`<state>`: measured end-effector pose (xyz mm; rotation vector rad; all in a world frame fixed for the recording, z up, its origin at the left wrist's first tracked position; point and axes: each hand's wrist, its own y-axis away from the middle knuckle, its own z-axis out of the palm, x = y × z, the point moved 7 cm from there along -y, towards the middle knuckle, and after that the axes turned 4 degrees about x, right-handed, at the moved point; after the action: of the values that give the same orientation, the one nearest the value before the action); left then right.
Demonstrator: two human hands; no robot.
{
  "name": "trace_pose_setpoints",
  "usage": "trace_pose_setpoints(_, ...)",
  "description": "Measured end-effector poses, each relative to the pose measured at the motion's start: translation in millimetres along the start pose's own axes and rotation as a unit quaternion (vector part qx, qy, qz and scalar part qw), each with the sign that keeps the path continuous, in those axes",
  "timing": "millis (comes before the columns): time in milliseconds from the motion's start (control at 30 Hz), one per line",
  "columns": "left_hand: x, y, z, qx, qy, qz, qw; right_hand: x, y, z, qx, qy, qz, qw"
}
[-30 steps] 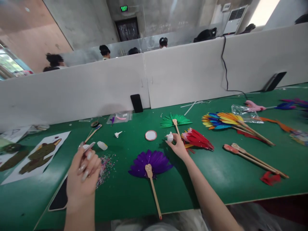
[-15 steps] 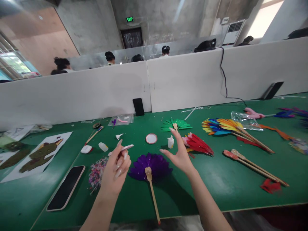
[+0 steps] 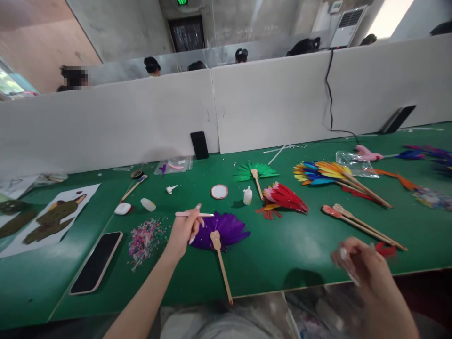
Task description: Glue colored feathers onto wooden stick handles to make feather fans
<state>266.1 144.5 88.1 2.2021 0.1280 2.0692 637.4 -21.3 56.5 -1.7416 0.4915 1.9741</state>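
My left hand (image 3: 186, 230) is closed on a slim pink pen-like tool (image 3: 183, 214), whose pale pointed tip is over the purple feather fan (image 3: 233, 230). That fan lies flat, its wooden handle (image 3: 223, 273) pointing towards me. At the right, near the table's front edge, my right hand (image 3: 365, 268) is blurred with its fingers bent; whether they hold anything does not show. Just behind it is a red scrap (image 3: 385, 249), beside two wooden sticks (image 3: 367, 230). Beyond the purple fan are a round white dish (image 3: 219, 191) and a small white bottle (image 3: 247, 195).
A pile of colourful bits (image 3: 146, 240) and a phone (image 3: 97, 262) lie at the left. Further back are a green feather fan (image 3: 245, 173), red feathers (image 3: 287, 200) and multicoloured fans (image 3: 326, 173). A white partition (image 3: 275, 103) borders the table, with people's heads beyond.
My right hand has moved from above the purple fan to the right front edge, its fingers now bent. My left hand has shifted slightly right, bringing the pink tool over the fan.
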Motion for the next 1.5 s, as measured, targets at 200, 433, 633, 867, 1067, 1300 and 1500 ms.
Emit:
trace_pose_setpoints(200,-18,-4,44.0,-0.087,-0.233,0.053,0.967,27,21,35,-0.056,0.061,0.044,0.996)
trace_pose_setpoints(433,-28,-15,58.2,-0.106,-0.323,0.09,0.936,26,42,133,-0.227,0.165,0.021,0.96)
trace_pose_setpoints(633,-30,-17,59.7,-0.101,-0.383,0.115,0.911,28,47,163,-0.293,0.21,0.017,0.932)
trace_pose_setpoints(867,-31,-18,63.6,-0.098,-0.426,0.121,0.891,35,50,178,-0.306,0.248,-0.008,0.919)
trace_pose_setpoints(1067,-28,-18,67.0,-0.09,-0.449,0.122,0.881,39,53,183,-0.305,0.271,-0.013,0.913)
trace_pose_setpoints(1300,-28,-20,69.5,-0.086,-0.477,0.117,0.867,50,55,188,-0.299,0.289,0.002,0.909)
trace_pose_setpoints(1500,-31,-22,69.3,-0.084,-0.489,0.117,0.86,56,54,195,-0.284,0.332,-0.012,0.899)
